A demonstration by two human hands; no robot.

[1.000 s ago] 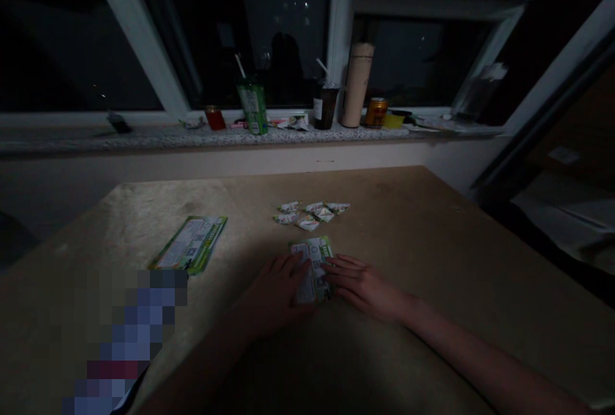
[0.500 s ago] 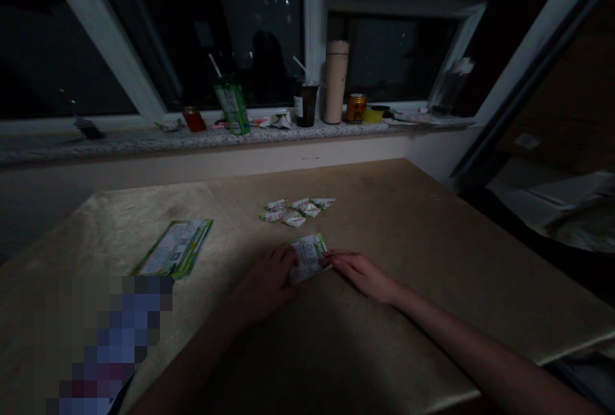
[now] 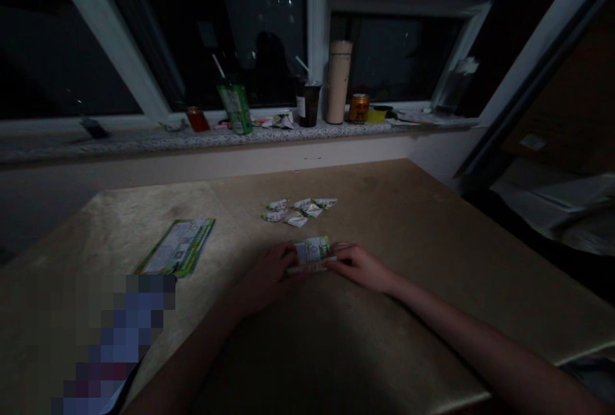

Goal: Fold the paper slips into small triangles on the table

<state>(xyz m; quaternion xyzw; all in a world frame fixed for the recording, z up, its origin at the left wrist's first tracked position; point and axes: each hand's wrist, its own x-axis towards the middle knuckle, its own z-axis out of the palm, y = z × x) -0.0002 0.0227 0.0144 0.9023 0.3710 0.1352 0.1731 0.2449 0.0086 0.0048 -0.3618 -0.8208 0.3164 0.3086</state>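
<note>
A small printed green-and-white packet (image 3: pixel 311 249) lies on the table in front of me, its near edge folded up into a strip. My left hand (image 3: pixel 273 268) is closed on its left side, with the fingertips at the fold. At the right end of the strip, my right hand (image 3: pixel 358 266) pinches the packet between thumb and fingers. Just beyond it sit several small folded triangular packets (image 3: pixel 307 208) in a loose cluster. To the left lies a flat stack of larger green-and-white packets (image 3: pixel 180 246).
The tan-covered table (image 3: pixel 408 229) reaches to the wall. On the granite windowsill (image 3: pixel 192 139) stand a green cup with a straw (image 3: pixel 235 107), a dark cup (image 3: pixel 308 104), a pink flask (image 3: pixel 339 82), an orange can (image 3: pixel 359 109) and a red jar (image 3: pixel 196 119). A blurred-out patch covers the lower left.
The packet's near edge has been folded upward, making it look shorter. My right hand has gone from fingers stretched along the edge to a pinch. The left hand stays at its side.
</note>
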